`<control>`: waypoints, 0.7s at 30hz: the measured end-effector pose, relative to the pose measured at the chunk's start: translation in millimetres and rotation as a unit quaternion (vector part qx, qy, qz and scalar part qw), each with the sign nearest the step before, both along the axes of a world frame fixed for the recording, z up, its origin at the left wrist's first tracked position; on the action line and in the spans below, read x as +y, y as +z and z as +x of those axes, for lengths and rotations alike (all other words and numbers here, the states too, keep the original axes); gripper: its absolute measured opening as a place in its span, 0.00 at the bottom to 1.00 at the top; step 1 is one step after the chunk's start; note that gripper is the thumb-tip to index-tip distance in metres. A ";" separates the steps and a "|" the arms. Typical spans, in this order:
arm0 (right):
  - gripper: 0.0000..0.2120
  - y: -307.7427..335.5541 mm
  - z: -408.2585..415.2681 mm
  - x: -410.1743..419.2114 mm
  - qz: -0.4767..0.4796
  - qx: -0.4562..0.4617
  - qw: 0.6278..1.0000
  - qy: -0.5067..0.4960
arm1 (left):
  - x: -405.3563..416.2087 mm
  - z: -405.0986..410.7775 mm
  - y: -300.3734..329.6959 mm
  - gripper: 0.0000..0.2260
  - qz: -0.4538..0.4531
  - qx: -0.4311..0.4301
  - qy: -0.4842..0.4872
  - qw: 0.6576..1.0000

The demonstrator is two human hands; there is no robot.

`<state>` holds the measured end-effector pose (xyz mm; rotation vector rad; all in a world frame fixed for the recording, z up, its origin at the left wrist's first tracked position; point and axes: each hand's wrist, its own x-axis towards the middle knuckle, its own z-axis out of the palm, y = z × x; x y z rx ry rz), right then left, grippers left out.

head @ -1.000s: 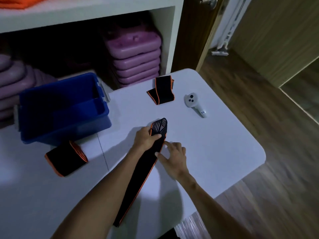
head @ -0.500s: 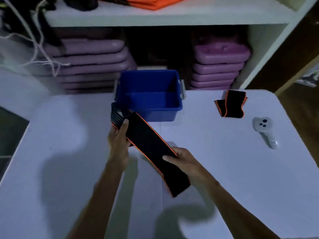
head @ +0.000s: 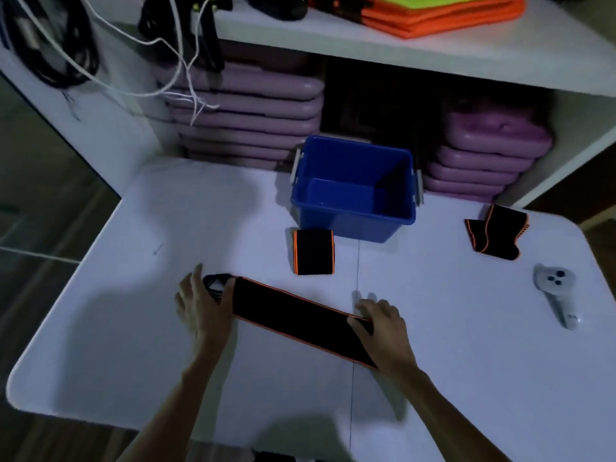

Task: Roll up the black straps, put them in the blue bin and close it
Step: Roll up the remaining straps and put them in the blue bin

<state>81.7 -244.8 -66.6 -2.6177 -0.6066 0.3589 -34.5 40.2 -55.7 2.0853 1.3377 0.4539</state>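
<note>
Head view: a long black strap [head: 300,320] with orange edging lies flat on the white surface [head: 466,378], stretched between the two hands. Its long axis runs from upper left to lower right, the striped end pointing left and slightly away from the person, the plain end toward the right forearm.

The left hand [head: 203,310] rests at the striped end; its fingers [head: 195,278] are spread and fairly straight, with the thumb lying across the strap, so it presses rather than grips. The right hand [head: 383,328] lies on the other end with its fingers [head: 366,305] loosely bent and apart, pressing down on the fabric; the strap's tip is hidden under the palm.

Beyond the strap, a rolled strap [head: 313,251] lies just in front of the open blue bin [head: 353,218], very near its front wall. A folded strap [head: 495,233] lies to the right of the bin, apart from it. A white controller [head: 556,295] lies near the surface's right edge.
</note>
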 end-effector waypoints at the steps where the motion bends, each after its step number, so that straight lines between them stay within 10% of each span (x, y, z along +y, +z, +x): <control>1: 0.20 2.8 2.3 -7.2 0.004 -0.008 1.000 -0.016 | -9.5 9.7 8.4 0.23 0.042 -0.028 -0.030 0.998; 11: 0.14 33.5 96.1 -133.3 0.251 0.047 0.897 -0.361 | -208.7 211.4 59.4 0.06 -0.033 -0.159 -0.485 0.859; 21: 0.24 21.2 200.9 -209.4 0.292 0.124 0.851 -0.419 | -350.8 386.3 17.9 0.13 -0.104 0.000 -0.513 0.852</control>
